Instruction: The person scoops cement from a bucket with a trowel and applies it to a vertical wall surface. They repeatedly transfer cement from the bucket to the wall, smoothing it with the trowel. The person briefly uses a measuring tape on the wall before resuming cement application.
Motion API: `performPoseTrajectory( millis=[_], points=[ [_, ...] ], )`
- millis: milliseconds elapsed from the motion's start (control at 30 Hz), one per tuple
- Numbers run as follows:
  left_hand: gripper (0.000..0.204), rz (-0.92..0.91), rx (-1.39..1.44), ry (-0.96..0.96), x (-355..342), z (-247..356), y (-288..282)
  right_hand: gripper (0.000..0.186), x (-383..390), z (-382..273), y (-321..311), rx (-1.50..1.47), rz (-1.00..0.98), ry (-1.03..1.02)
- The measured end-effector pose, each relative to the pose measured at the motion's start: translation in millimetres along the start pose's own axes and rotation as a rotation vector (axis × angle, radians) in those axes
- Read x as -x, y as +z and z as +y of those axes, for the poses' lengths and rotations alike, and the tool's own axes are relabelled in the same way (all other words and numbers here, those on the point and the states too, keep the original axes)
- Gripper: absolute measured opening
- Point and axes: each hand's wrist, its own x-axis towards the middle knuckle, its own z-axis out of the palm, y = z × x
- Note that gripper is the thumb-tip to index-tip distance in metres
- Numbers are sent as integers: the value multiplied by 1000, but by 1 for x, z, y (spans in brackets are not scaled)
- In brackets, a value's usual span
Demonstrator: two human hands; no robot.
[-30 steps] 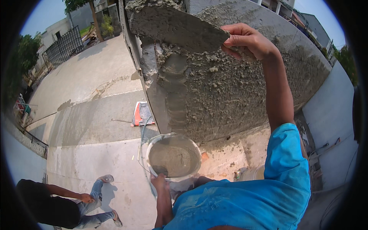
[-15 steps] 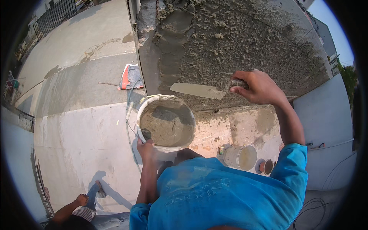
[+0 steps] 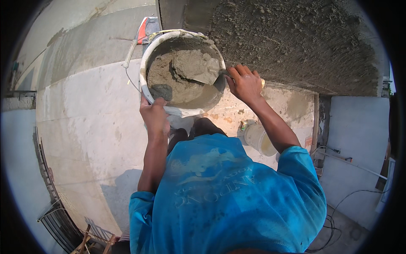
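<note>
A white bucket (image 3: 146,80) of wet grey mortar (image 3: 163,70) is in front of me, its mouth facing up toward me. My left hand (image 3: 154,116) is closed on its lower left rim. At the right side of the bucket, my right hand (image 3: 246,84) is wrapped round the handle of a trowel, mostly hidden by the fingers. The trowel blade (image 3: 208,77) reaches inside the bucket, with a thick heap of mortar lying on and beside it.
A wall (image 3: 287,42) with rough wet mortar rises beyond the bucket. A pale pail (image 3: 259,139) stands on the floor below my right forearm. A red and grey bag (image 3: 146,28) lies behind the bucket. Cables (image 3: 332,220) curl at the lower right.
My right hand has come down and left from the wall, bringing the trowel blade into the bucket's mortar. The bucket and my left hand now appear higher in the view, which has shifted.
</note>
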Motion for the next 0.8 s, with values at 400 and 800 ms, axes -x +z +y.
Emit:
performPoseTrajectory(
  millis=[400, 800],
  points=[
    [65, 85, 94, -44, -31, -63, -33, 27, -127, 35, -223, -516, 128, -45],
    [65, 126, 43, -72, -27, -84, -47, 21, -262, 94, -334, -515, -37, 242]
  ],
)
